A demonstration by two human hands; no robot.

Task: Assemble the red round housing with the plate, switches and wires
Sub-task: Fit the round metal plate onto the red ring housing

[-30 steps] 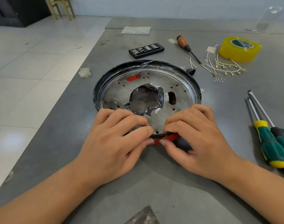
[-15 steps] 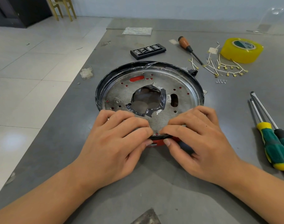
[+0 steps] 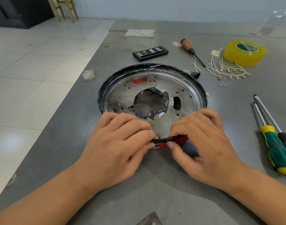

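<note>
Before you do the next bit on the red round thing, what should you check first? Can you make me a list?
1. Left hand holds the near rim: ok.
2. Right hand holds the near rim: ok.
3. Metal plate sits inside the red housing: ok.
4. Plate seated flat all round: cannot tell.
5. Wires fitted: not ok, they lie loose on the table.
6. Screwdrivers lie on the table beside the right hand: ok.
</note>
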